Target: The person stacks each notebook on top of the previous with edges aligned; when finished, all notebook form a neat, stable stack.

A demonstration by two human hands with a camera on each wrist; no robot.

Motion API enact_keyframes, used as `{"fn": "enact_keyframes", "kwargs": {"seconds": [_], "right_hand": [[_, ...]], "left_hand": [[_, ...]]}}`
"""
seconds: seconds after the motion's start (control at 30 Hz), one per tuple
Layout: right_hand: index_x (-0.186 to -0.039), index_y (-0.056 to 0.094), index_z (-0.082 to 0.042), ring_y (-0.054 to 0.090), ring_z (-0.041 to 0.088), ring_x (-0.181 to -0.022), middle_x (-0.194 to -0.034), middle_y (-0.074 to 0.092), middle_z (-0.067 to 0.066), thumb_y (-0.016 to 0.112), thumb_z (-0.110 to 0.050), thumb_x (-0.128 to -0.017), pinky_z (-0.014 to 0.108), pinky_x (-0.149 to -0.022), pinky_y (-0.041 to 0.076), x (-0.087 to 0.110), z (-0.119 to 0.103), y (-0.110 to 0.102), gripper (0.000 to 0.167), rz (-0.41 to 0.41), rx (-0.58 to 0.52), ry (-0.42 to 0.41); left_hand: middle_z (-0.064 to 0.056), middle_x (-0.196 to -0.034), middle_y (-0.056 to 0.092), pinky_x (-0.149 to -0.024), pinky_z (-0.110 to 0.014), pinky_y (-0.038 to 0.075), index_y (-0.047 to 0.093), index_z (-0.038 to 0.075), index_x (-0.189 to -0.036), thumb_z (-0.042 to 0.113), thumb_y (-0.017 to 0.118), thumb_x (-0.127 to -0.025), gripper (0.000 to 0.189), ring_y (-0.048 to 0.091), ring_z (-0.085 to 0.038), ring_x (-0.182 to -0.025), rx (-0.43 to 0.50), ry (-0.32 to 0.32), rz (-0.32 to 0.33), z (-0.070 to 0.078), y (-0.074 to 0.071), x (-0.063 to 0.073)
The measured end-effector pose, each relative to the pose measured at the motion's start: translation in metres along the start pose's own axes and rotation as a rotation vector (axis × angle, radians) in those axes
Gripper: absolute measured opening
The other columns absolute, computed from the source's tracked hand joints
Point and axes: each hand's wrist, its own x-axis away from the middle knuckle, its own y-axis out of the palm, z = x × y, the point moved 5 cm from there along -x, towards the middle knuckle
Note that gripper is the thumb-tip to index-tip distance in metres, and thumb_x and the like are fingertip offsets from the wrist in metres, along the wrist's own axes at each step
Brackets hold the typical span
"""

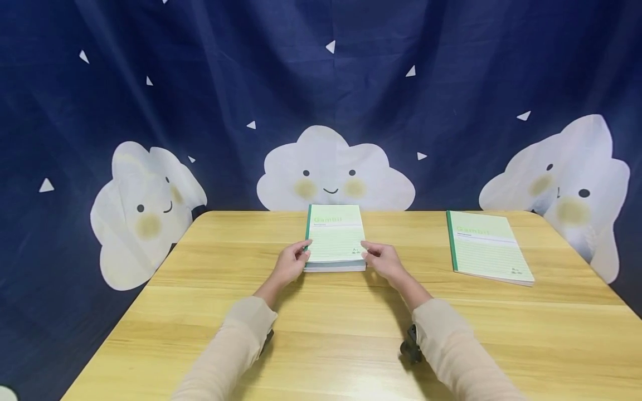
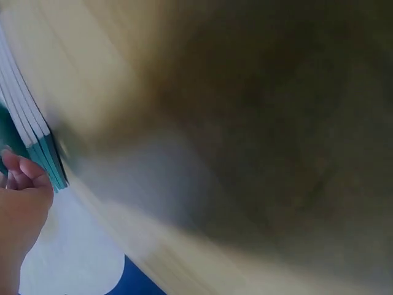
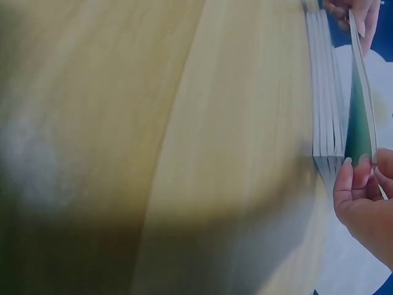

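The left hand [image 1: 291, 264] and right hand [image 1: 385, 260] pinch opposite edges of the green notebook [image 1: 335, 236], raised above the notebook stack [image 3: 323, 92] mid-frame, where keeping both grips level should help it align squarely.

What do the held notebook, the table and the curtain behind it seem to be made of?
Held notebook: paper, probably with a thin card cover; printed front, pale page edges. Table: wood or wood-look laminate, smooth with a slight sheen; yellowish grain and soft reflections show, but the core can't be told. Curtain: fabric, likely thin; it hangs in soft folds.
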Motion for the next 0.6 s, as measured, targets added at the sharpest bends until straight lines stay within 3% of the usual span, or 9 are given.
{"fn": "enact_keyframes", "kwargs": {"seconds": [0.07,0.13,0.23,0.33,0.37,0.47,0.53,0.57,0.6], "right_hand": [[-0.130,0.051,0.001,0.052,0.015,-0.087,-0.114,0.059,0.022,0.053,-0.004,-0.091,0.021,-0.071,0.046,-0.002,0.002,0.001,0.040,0.001,0.029,0.009],[-0.130,0.051,0.001,0.051,0.019,-0.092,-0.119,0.058,0.022,0.053,-0.004,-0.091,0.023,-0.075,0.045,-0.004,0.002,0.003,0.039,-0.001,0.055,0.017],[-0.131,0.050,0.001,0.051,0.017,-0.085,-0.127,0.055,0.022,0.052,-0.005,-0.092,0.022,-0.071,0.043,-0.004,0.003,0.006,0.040,-0.018,0.089,0.020],[-0.132,0.048,0.001,0.049,0.015,-0.065,-0.132,0.052,0.021,0.051,-0.005,-0.092,0.020,-0.058,0.041,-0.003,0.002,0.010,0.040,-0.041,0.107,0.013],[-0.132,0.048,0.002,0.054,0.015,-0.067,-0.133,0.051,0.020,0.051,-0.005,-0.093,0.021,-0.058,0.044,-0.003,0.001,0.011,0.040,-0.046,0.135,-0.006],[-0.131,0.047,0.004,0.064,0.027,-0.094,-0.135,0.048,0.020,0.050,-0.005,-0.093,0.029,-0.071,0.051,-0.001,-0.002,0.015,0.039,-0.059,0.211,-0.059],[-0.130,0.047,0.005,0.051,0.032,-0.121,-0.135,0.047,0.020,0.050,-0.005,-0.093,0.035,-0.087,0.048,0.000,-0.004,0.015,0.038,-0.055,0.264,-0.088],[-0.129,0.048,0.006,0.043,0.033,-0.128,-0.135,0.047,0.020,0.049,-0.004,-0.093,0.037,-0.094,0.045,0.000,-0.005,0.015,0.038,-0.053,0.290,-0.103],[-0.129,0.047,0.006,0.044,0.033,-0.128,-0.136,0.046,0.021,0.049,-0.004,-0.093,0.037,-0.092,0.045,0.001,-0.005,0.015,0.038,-0.054,0.294,-0.102]], "left_hand": [[-0.009,-0.082,0.054,-0.070,-0.026,0.043,0.053,0.001,-0.129,0.006,0.048,-0.094,0.036,0.049,-0.016,-0.075,-0.064,0.020,-0.019,0.000,0.002,-0.002],[-0.015,-0.099,0.061,-0.085,-0.033,0.048,0.050,0.000,-0.131,0.006,0.045,-0.095,0.037,0.058,-0.023,-0.093,-0.161,0.049,-0.050,0.001,0.005,-0.003],[-0.021,-0.127,0.055,-0.104,-0.043,0.040,0.047,-0.002,-0.133,0.006,0.041,-0.096,0.038,0.051,-0.033,-0.121,-0.321,0.093,-0.095,0.003,0.007,-0.002],[-0.020,-0.134,0.050,-0.105,-0.044,0.038,0.044,-0.001,-0.135,0.008,0.038,-0.097,0.039,0.046,-0.034,-0.126,-0.490,0.116,-0.126,0.004,0.009,-0.001],[-0.020,-0.134,0.050,-0.105,-0.044,0.038,0.044,0.000,-0.135,0.008,0.037,-0.097,0.040,0.047,-0.033,-0.126,-0.532,0.113,-0.135,0.004,0.009,0.000],[-0.017,-0.136,0.049,-0.105,-0.042,0.039,0.041,0.003,-0.138,0.011,0.035,-0.098,0.041,0.047,-0.031,-0.126,-0.631,0.094,-0.157,0.002,0.010,0.000],[-0.017,-0.136,0.048,-0.106,-0.042,0.038,0.039,0.003,-0.139,0.013,0.035,-0.099,0.042,0.046,-0.030,-0.127,-0.658,0.082,-0.171,0.001,0.011,0.000],[-0.018,-0.137,0.048,-0.106,-0.042,0.038,0.038,0.002,-0.139,0.013,0.035,-0.099,0.042,0.046,-0.031,-0.127,-0.665,0.085,-0.178,0.001,0.012,0.000],[-0.018,-0.137,0.048,-0.106,-0.042,0.038,0.038,0.002,-0.139,0.014,0.036,-0.099,0.042,0.046,-0.031,-0.127,-0.669,0.088,-0.185,0.001,0.013,0.000]]}}
